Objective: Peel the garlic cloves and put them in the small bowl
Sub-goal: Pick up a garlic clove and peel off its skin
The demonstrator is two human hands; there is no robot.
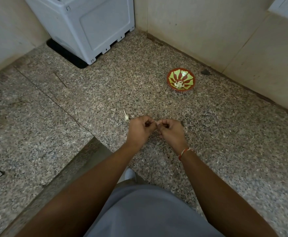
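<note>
Near side of the bowl [181,79], well apart from it, left hand [139,129] and right hand [169,130] pinch what is probably a clove [155,124] between them: light, papery, slippery; grip at tips.

One view only — a wide-angle camera worn on the person's head, facing forward and steeply down. It looks along both forearms to the left hand [140,130] and right hand [169,132], which meet near frame centre. The speckled stone counter [225,134] fills most of the frame — its far corner, where two walls meet, lies top centre. Lines bow toward the frame edges.
</note>
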